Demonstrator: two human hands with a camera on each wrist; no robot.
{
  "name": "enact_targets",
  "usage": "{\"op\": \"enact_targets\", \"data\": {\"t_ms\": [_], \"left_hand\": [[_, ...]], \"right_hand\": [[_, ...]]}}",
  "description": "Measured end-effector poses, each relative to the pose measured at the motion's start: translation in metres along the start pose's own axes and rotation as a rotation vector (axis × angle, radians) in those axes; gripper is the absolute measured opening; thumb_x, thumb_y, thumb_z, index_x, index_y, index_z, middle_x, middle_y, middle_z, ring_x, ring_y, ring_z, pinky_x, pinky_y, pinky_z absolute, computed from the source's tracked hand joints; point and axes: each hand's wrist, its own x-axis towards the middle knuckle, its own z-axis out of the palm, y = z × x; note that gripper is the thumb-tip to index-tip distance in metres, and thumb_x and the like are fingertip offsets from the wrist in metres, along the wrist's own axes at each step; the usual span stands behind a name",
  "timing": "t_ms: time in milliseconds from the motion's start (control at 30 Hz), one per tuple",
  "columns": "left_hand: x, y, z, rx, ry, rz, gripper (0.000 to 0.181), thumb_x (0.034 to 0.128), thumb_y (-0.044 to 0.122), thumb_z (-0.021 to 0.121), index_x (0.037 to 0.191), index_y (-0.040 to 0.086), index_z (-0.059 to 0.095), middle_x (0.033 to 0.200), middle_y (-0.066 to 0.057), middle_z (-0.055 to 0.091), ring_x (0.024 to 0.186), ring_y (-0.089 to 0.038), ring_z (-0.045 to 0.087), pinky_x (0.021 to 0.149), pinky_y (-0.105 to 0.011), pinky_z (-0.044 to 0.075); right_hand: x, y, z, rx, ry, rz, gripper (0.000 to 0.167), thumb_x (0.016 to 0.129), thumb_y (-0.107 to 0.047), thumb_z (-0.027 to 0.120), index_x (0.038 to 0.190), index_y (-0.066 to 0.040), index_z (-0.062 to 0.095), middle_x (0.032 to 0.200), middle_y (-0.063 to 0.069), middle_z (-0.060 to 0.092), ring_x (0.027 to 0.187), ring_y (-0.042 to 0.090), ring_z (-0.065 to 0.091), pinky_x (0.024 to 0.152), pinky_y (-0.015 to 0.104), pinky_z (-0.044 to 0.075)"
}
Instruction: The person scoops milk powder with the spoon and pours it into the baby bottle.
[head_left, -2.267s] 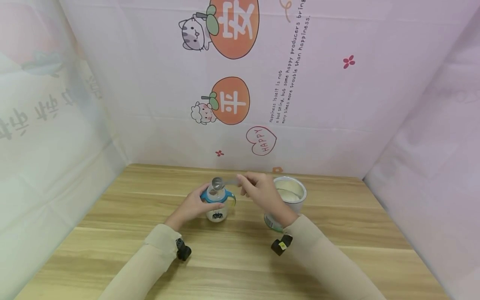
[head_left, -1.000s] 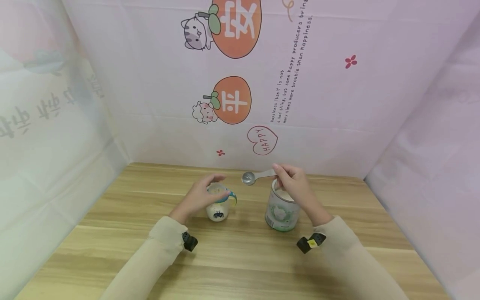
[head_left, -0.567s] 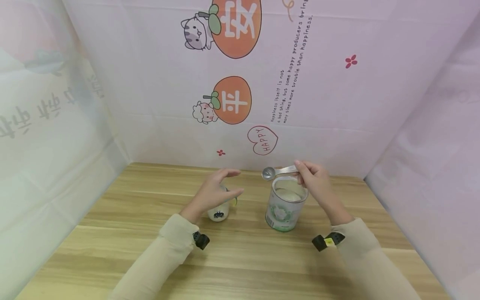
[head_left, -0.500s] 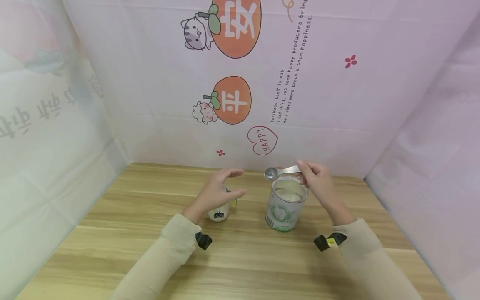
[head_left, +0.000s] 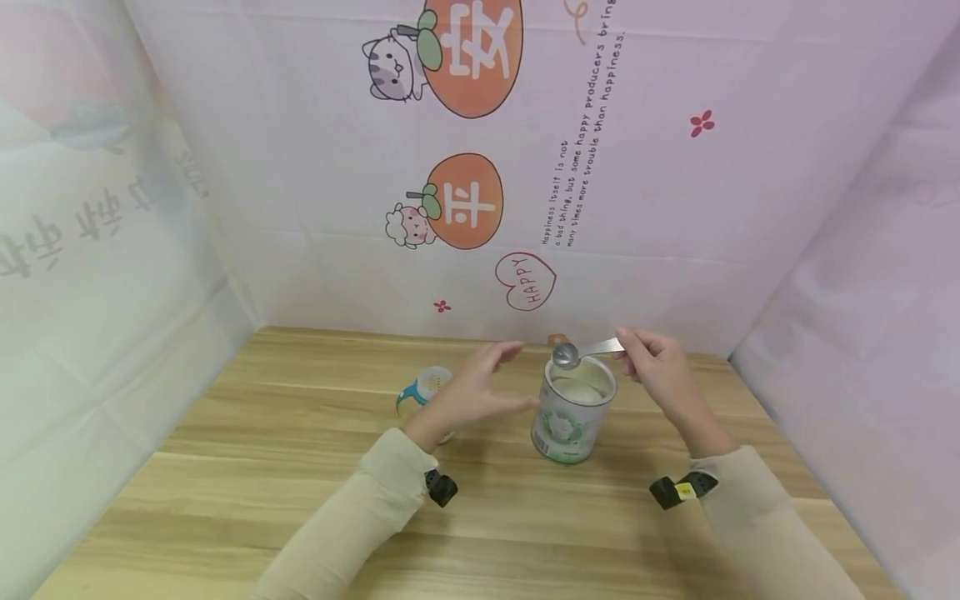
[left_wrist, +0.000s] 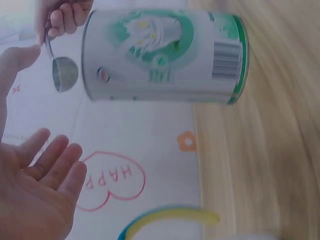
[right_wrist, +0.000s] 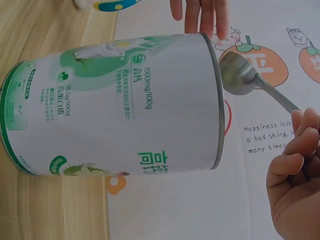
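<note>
A metal measuring spoon (head_left: 566,356) hangs over the mouth of a white and green milk powder can (head_left: 570,429), pinched by its handle in my right hand (head_left: 660,375). Pale powder (head_left: 576,390) shows inside the can. My left hand (head_left: 480,392) holds nothing, its fingers spread beside the can's left side. In the left wrist view, the palm of that left hand (left_wrist: 40,200) faces up towards the camera, fingers extended. Behind the left wrist stands a baby bottle (head_left: 433,382) with a blue collar and handles, partly hidden by the hand.
Beneath everything lies a wood-grain table (head_left: 525,533). A printed white cloth (head_left: 637,292) rises along its back edge, and more cloth hangs at both sides. A small camera (head_left: 441,487) is strapped to the left wrist, another (head_left: 678,490) to the right.
My left hand has let go of the baby bottle and moved right to the can. My right hand has carried the spoon from over the bottle to over the can's mouth.
</note>
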Motion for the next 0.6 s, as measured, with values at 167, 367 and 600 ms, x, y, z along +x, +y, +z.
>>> {"op": "enact_targets", "data": {"t_ms": [167, 367, 600], "left_hand": [[0.007, 0.0, 0.018, -0.004, -0.04, -0.046, 0.102, 0.0752, 0.059, 0.083, 0.155, 0.018, 0.034, 0.153, 0.002, 0.039, 0.138, -0.019, 0.041, 0.11, -0.041, 0.038], [0.014, -0.003, 0.037, -0.047, -0.076, -0.124, 0.108, 0.0727, 0.061, 0.083, 0.158, 0.024, 0.028, 0.159, 0.003, 0.031, 0.143, -0.022, 0.034, 0.11, -0.05, 0.035], [0.023, -0.005, 0.057, -0.153, -0.091, -0.153, 0.117, 0.0688, 0.056, 0.089, 0.16, 0.031, 0.019, 0.16, 0.004, 0.028, 0.146, -0.027, 0.028, 0.113, -0.054, 0.029]], "right_hand": [[-0.003, 0.005, -0.002, -0.003, 0.001, -0.004, 0.049, 0.106, -0.037, 0.052, 0.077, 0.002, 0.06, 0.065, 0.012, 0.057, 0.058, 0.014, 0.049, 0.054, 0.025, 0.045], [-0.009, 0.01, -0.003, -0.031, -0.004, 0.011, 0.048, 0.106, -0.037, 0.052, 0.078, 0.001, 0.063, 0.064, 0.008, 0.057, 0.057, 0.014, 0.05, 0.053, 0.027, 0.045], [-0.01, 0.019, -0.003, -0.085, -0.016, 0.033, 0.048, 0.106, -0.037, 0.05, 0.084, 0.001, 0.067, 0.065, 0.007, 0.058, 0.059, 0.016, 0.052, 0.054, 0.027, 0.046]]}}
